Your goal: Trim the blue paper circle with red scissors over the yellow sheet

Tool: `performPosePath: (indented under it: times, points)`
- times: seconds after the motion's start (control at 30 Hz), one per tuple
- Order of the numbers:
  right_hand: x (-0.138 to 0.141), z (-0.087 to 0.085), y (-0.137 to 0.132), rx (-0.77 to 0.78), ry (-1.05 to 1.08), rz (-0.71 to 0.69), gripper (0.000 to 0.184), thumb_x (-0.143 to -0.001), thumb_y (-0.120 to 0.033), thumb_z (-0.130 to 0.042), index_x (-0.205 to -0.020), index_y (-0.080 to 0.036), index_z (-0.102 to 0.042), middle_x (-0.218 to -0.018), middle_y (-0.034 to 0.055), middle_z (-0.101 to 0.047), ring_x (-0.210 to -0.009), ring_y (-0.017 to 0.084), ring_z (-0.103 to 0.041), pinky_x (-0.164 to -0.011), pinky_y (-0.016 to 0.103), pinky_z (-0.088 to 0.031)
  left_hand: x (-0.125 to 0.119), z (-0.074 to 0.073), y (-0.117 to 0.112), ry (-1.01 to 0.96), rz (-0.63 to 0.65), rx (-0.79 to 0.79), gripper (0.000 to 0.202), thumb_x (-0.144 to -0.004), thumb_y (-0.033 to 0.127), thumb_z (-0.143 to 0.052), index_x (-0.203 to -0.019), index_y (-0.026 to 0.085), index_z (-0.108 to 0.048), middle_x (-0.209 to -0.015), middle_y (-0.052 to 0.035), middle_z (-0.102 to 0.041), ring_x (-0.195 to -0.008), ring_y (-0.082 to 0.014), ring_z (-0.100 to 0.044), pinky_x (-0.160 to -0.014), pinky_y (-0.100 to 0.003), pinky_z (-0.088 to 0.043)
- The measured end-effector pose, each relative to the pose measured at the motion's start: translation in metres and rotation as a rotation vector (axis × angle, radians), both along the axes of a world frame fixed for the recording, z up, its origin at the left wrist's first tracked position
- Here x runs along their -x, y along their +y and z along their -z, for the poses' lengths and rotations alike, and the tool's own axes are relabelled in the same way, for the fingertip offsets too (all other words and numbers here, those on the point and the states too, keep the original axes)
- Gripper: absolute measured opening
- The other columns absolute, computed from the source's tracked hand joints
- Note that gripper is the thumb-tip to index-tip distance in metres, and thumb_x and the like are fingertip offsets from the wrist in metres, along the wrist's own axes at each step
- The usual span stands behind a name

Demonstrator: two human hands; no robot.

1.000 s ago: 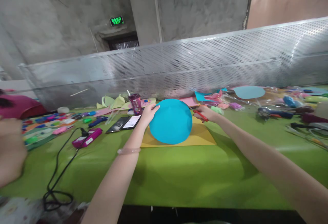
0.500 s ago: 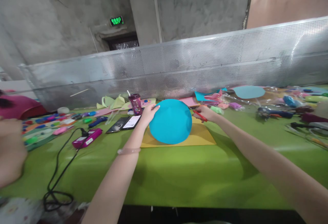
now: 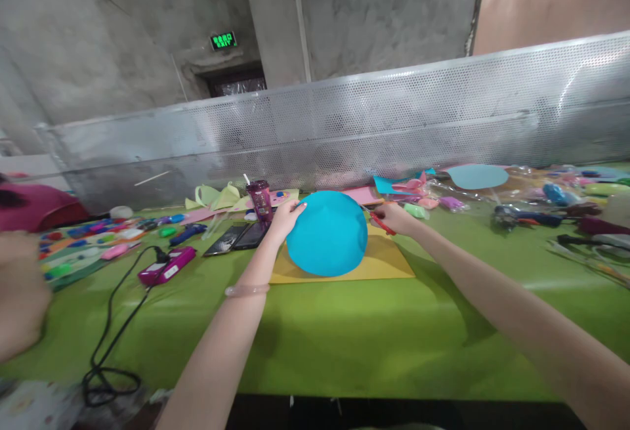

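Note:
A round blue paper disc is held tilted up above a yellow sheet on the green table. My left hand pinches the disc's upper left edge. My right hand is closed on red-handled scissors, whose blades meet the disc's upper right edge.
Two dark phones lie left of the disc, with a purple cup behind them. A magenta device with a black cable sits at left. Craft clutter fills the right side. Another person's arm shows at far left. A perforated metal barrier backs the table.
The scissors and my right hand have shifted slightly up and left along the disc's edge. The lit phone screen has gone dark.

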State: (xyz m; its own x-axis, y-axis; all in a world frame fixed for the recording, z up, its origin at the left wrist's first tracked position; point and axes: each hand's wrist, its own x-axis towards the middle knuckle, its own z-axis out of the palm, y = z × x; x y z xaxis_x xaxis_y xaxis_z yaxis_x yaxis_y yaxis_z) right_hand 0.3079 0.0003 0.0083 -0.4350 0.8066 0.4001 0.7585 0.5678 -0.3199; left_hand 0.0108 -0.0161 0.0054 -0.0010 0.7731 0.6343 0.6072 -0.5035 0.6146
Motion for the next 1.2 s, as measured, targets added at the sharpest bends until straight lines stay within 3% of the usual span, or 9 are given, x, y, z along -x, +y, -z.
performPosePath:
  times: [0.17, 0.4, 0.5, 0.63, 0.73, 0.83, 0.97, 1.07, 1.2]
  points:
    - [0.001, 0.0, -0.002, -0.008, 0.094, 0.007, 0.024, -0.069, -0.035, -0.055, -0.053, -0.017, -0.05, -0.049, 0.0, -0.051, -0.045, 0.011, -0.046, -0.044, 0.021, -0.033, 0.0, -0.001, -0.001, -0.02, 0.007, 0.009, 0.026, -0.076, 0.04, -0.05, -0.067, 0.017, -0.058, -0.065, -0.0012, -0.056, -0.062, -0.0167, -0.051, -0.059, -0.027, -0.036]
    - [0.005, -0.008, -0.014, 0.394, 0.646, -0.162, 0.042, -0.071, -0.055, -0.052, -0.067, -0.014, -0.055, -0.057, 0.003, -0.054, -0.049, 0.01, -0.05, -0.048, 0.022, -0.045, -0.012, -0.003, -0.017, 0.008, 0.216, 0.189, 0.03, -0.073, 0.046, -0.053, -0.078, 0.018, -0.063, -0.074, -0.0036, -0.063, -0.067, -0.0184, -0.057, -0.059, -0.028, -0.042]
    - [0.008, -0.011, -0.023, 0.456, 0.56, -0.239, 0.04, -0.067, -0.053, -0.059, -0.068, -0.013, -0.056, -0.06, 0.0025, -0.055, -0.05, 0.009, -0.048, -0.048, 0.022, -0.043, -0.02, -0.004, -0.024, 0.053, 0.316, 0.266, 0.031, -0.072, 0.046, -0.055, -0.08, 0.018, -0.064, -0.078, -0.0039, -0.065, -0.069, -0.0186, -0.058, -0.06, -0.027, -0.043]
    - [0.019, -0.012, -0.033, 0.453, 0.391, -0.385, 0.037, -0.061, -0.049, -0.065, -0.062, -0.015, -0.049, -0.054, -0.0042, -0.044, -0.048, 0.007, -0.039, -0.046, 0.021, -0.033, -0.022, -0.005, -0.023, -0.004, 0.271, 0.22, 0.031, -0.069, 0.046, -0.058, -0.079, 0.017, -0.064, -0.077, -0.004, -0.065, -0.07, -0.0189, -0.059, -0.062, -0.028, -0.044]
    - [0.026, -0.013, -0.034, 0.321, 0.464, -0.364, 0.036, -0.063, -0.049, -0.06, -0.064, -0.016, -0.046, -0.057, -0.0043, -0.04, -0.051, 0.008, -0.037, -0.047, 0.022, -0.031, -0.019, -0.007, -0.019, -0.187, 0.226, 0.167, 0.038, -0.068, 0.044, -0.06, -0.095, 0.016, -0.061, -0.084, -0.0062, -0.066, -0.077, -0.02, -0.06, -0.067, -0.03, -0.045]
    - [0.024, -0.015, -0.031, 0.02, 0.565, -0.181, 0.031, -0.069, -0.047, -0.054, -0.065, -0.019, -0.041, -0.059, -0.0036, -0.038, -0.054, 0.01, -0.036, -0.05, 0.023, -0.031, -0.016, -0.009, -0.017, -0.344, 0.249, 0.143, 0.044, -0.069, 0.041, -0.06, -0.106, 0.018, -0.056, -0.099, -0.0086, -0.064, -0.086, -0.0213, -0.06, -0.07, -0.031, -0.047]
    - [0.016, -0.017, -0.03, -0.33, 0.481, 0.034, 0.024, -0.073, -0.039, -0.049, -0.063, -0.021, -0.036, -0.06, -0.0013, -0.04, -0.058, 0.013, -0.039, -0.054, 0.024, -0.031, -0.016, -0.006, -0.015, -0.286, 0.33, 0.198, 0.032, -0.063, 0.035, -0.067, -0.088, 0.015, -0.063, -0.089, -0.0082, -0.066, -0.082, -0.0224, -0.061, -0.071, -0.034, -0.048]
    - [0.015, -0.016, -0.035, -0.439, 0.372, 0.029, 0.018, -0.072, -0.033, -0.051, -0.066, -0.021, -0.039, -0.066, 0.0024, -0.048, -0.064, 0.016, -0.045, -0.059, 0.025, -0.033, -0.014, -0.003, -0.013, -0.332, 0.265, 0.134, 0.025, -0.061, 0.032, -0.068, -0.079, 0.014, -0.064, -0.079, -0.0071, -0.066, -0.078, -0.022, -0.061, -0.071, -0.035, -0.048]
    - [0.018, -0.019, -0.038, -0.435, 0.398, 0.029, 0.015, -0.075, -0.034, -0.049, -0.078, -0.02, -0.047, -0.075, 0.0049, -0.055, -0.066, 0.016, -0.049, -0.061, 0.026, -0.037, -0.005, -0.011, -0.012, -0.597, 0.33, -0.019, 0.024, -0.068, 0.033, -0.061, -0.086, 0.018, -0.063, -0.091, -0.007, -0.066, -0.087, -0.0226, -0.06, -0.075, -0.038, -0.049]
